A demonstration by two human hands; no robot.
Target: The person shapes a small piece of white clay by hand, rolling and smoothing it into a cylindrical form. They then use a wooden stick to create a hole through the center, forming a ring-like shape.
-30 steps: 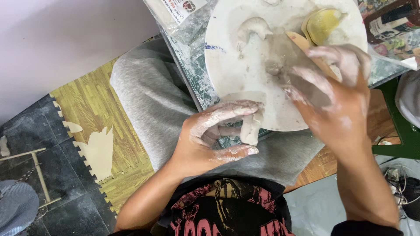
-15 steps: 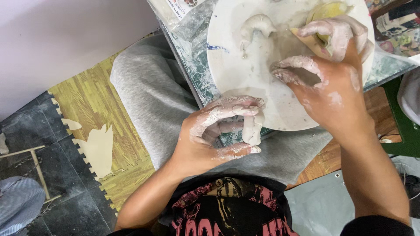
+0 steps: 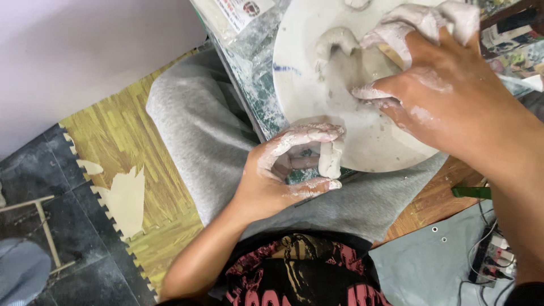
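While the left hand [image 3: 289,170] pinches a small clay piece [image 3: 330,160] at the 6 o'clock rim of the round white board [image 3: 309,90] | right hand [image 3: 430,85] now lower, fingers spread, pressing the wet clay [image 3: 340,51] | shaping continues.

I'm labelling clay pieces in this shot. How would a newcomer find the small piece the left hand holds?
Start at the round white board at top. At its near edge, the left hand pinches a short pale clay stub upright; unlike the curved clay coil on the board, it's straight and held.
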